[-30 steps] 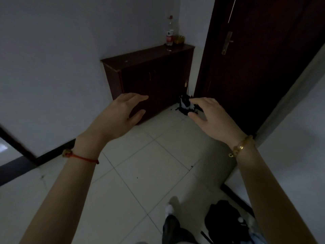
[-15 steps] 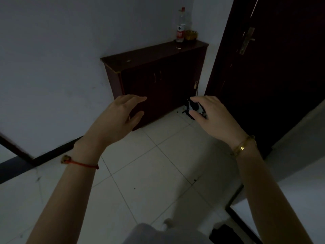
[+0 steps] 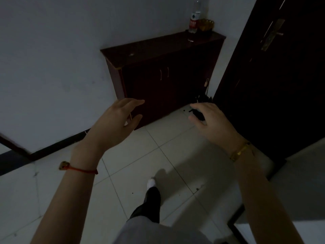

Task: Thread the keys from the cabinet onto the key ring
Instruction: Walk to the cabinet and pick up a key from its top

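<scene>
A low dark wooden cabinet [image 3: 163,50] stands against the white wall ahead, its two doors closed. On its top lie a small pale item [image 3: 131,54] near the left and a small ring-like item [image 3: 190,40] by the bottle; too dim to tell whether they are keys. My left hand [image 3: 117,120] is held out in the air before the cabinet's left end, fingers apart, empty. My right hand [image 3: 211,118] is held out to the right, fingers apart, empty.
A plastic bottle [image 3: 194,20] and a yellow object [image 3: 206,25] stand at the cabinet's right end. A dark door [image 3: 274,76] with a brass handle [image 3: 271,36] is on the right. A black heap [image 3: 202,101] lies on the tiled floor. My leg and white shoe [image 3: 151,184] are below.
I have stepped closer to the cabinet, which now looks larger. My foot has swung forward. Both hands stay raised and apart, holding nothing.
</scene>
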{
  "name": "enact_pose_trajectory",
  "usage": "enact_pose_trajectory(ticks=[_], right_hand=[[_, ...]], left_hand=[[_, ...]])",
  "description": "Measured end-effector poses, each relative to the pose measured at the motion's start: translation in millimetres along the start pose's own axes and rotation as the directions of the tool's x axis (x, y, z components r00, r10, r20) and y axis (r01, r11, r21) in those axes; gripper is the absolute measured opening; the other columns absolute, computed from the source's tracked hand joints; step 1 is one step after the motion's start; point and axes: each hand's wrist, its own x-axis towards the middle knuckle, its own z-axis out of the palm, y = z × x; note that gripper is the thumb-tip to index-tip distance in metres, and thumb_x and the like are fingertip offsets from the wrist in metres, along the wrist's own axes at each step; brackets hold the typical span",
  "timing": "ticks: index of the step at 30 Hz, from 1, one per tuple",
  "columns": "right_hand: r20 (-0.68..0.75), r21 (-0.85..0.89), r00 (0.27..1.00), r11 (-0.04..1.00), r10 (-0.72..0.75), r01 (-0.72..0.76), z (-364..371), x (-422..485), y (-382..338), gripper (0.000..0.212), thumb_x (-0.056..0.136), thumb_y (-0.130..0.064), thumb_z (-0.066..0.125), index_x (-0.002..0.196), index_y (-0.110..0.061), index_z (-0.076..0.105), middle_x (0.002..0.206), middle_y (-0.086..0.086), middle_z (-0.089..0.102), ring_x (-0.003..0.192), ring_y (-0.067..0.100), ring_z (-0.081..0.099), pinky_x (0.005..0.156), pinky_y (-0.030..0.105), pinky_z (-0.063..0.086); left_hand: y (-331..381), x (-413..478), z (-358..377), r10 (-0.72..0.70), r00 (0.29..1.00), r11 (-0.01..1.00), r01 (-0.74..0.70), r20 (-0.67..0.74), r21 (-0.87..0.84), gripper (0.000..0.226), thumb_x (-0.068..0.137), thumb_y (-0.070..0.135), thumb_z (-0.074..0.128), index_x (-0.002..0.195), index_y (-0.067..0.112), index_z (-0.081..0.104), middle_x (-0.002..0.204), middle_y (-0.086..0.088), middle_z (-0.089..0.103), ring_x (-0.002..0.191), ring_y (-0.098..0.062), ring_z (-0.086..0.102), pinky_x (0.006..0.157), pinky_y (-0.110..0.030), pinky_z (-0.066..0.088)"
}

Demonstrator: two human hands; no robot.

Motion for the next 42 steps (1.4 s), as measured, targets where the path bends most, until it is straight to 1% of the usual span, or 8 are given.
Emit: enact_pose_trajectory(ticks=[4, 10, 14, 19, 24, 31, 36, 42], right_hand=[[-0.002, -0.005, 1.0, 1.0, 0.01, -0.01, 13.4, 52.5, 20.9, 0.046, 0.094, -0.034, 0.05, 0.135, -0.012, 0.047, 0.136, 0.008, 0.053, 0.129, 0.02, 0.042, 0.104, 0.025, 0.028], [0.0, 0.023, 1.0, 0.999, 0.029, -0.029, 11.9, 147.8, 36.7, 0.046, 0.095, -0.033, 0.05, 0.135, -0.012, 0.047, 0.137, 0.009, 0.051, 0.13, 0.022, 0.041, 0.109, 0.038, 0.036], [-0.027, 0.01, 0.999, 0.999, 0.039, -0.038, 12.9, 209.6, 45.8, 0.045, 0.095, -0.035, 0.049, 0.135, -0.013, 0.047, 0.136, 0.007, 0.052, 0.13, 0.02, 0.041, 0.106, 0.031, 0.033], [-0.035, 0.026, 0.999, 0.999, 0.039, -0.038, 20.7, 267.1, 60.2, 0.045, 0.095, -0.035, 0.05, 0.134, -0.013, 0.048, 0.137, 0.007, 0.052, 0.131, 0.021, 0.041, 0.111, 0.041, 0.036], [-0.013, 0.04, 0.997, 0.997, 0.072, -0.071, 26.5, 308.8, 78.0, 0.046, 0.094, -0.036, 0.051, 0.134, -0.013, 0.048, 0.138, 0.008, 0.052, 0.131, 0.021, 0.041, 0.111, 0.045, 0.036], [-0.006, 0.06, 0.995, 0.993, 0.097, -0.097, 31.6, 366.0, 109.3, 0.045, 0.095, -0.034, 0.051, 0.134, -0.013, 0.048, 0.137, 0.008, 0.052, 0.131, 0.021, 0.042, 0.111, 0.044, 0.036], [0.027, 0.062, 0.998, 0.996, 0.063, -0.065, 33.0, 422.7, 138.5, 0.045, 0.095, -0.033, 0.051, 0.134, -0.011, 0.048, 0.136, 0.01, 0.052, 0.13, 0.022, 0.042, 0.11, 0.041, 0.037], [0.073, 0.058, 0.997, 0.998, -0.023, 0.019, 18.8, 510.4, 175.1, 0.044, 0.095, -0.034, 0.05, 0.133, -0.013, 0.048, 0.134, 0.007, 0.055, 0.129, 0.019, 0.043, 0.11, 0.038, 0.038]], left_hand=[[-26.1, 48.5, 12.8, 0.0, 1.0, 1.0, 0.0, 0.009, 0.009, 0.046, 0.097, 0.029, 0.048, 0.142, 0.018, 0.044, 0.14, -0.007, 0.053, 0.114, -0.025, 0.056, 0.101, -0.032, 0.041], [-66.8, 136.3, 19.9, -0.002, 1.0, 1.0, 0.003, 0.004, -0.007, 0.047, 0.097, 0.027, 0.05, 0.142, 0.018, 0.044, 0.142, -0.008, 0.051, 0.13, -0.023, 0.046, 0.102, -0.023, 0.032], [-94.2, 190.8, 21.9, 0.004, 1.0, 1.0, -0.004, -0.001, -0.023, 0.047, 0.096, 0.028, 0.05, 0.142, 0.019, 0.044, 0.142, -0.006, 0.051, 0.131, -0.022, 0.045, 0.103, -0.024, 0.032], [-123.6, 252.2, 29.9, 0.015, 1.0, 1.0, -0.015, 0.004, -0.026, 0.047, 0.097, 0.031, 0.049, 0.142, 0.021, 0.043, 0.143, -0.004, 0.05, 0.132, -0.021, 0.044, 0.103, -0.025, 0.034], [-143.9, 304.7, 37.2, 0.022, 0.999, 0.999, -0.022, 0.03, -0.023, 0.047, 0.096, 0.031, 0.049, 0.142, 0.021, 0.043, 0.142, -0.004, 0.051, 0.131, -0.022, 0.046, 0.104, -0.03, 0.038], [-168.6, 370.5, 52.9, 0.004, 0.998, 1.0, -0.003, 0.061, -0.015, 0.048, 0.096, 0.033, 0.046, 0.142, 0.023, 0.042, 0.142, -0.004, 0.05, 0.124, -0.022, 0.05, 0.097, -0.033, 0.045], [-182.8, 421.1, 68.6, -0.044, 0.997, 0.999, 0.045, 0.057, -0.016, 0.049, 0.095, 0.035, 0.044, 0.142, 0.024, 0.041, 0.143, -0.003, 0.049, 0.13, -0.021, 0.045, 0.103, -0.034, 0.041], [-193.0, 490.9, 79.7, -0.137, 0.99, 0.99, 0.138, 0.02, -0.004, 0.049, 0.094, 0.035, 0.046, 0.142, 0.024, 0.041, 0.143, -0.004, 0.049, 0.132, -0.022, 0.044, 0.106, -0.043, 0.043]])
